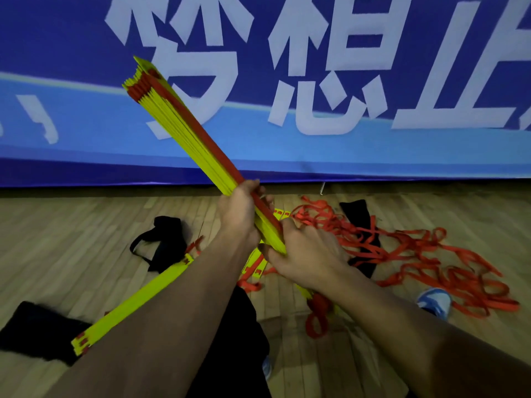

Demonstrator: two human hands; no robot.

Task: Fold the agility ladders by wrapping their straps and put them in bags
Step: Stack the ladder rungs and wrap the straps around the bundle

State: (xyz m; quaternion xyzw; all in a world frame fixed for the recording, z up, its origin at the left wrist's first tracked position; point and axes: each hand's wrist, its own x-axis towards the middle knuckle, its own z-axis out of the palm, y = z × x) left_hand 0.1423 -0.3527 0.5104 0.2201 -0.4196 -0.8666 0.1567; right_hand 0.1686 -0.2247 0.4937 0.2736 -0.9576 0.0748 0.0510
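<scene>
Agility-ladder rung bundle (184, 130) is being gripped by left hand (238, 214) and right hand (304, 254), fingers curled round it; strap-wrapping judged pending, loose red straps (402, 254) needing gathering next.

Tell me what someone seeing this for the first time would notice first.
First, the bundle of yellow rungs, gripped at its lower end by the left hand and right hand and angled up to the upper left. Behind it hangs the blue banner with large white characters. On the wooden floor at right sprawls a tangle of red straps.
</scene>
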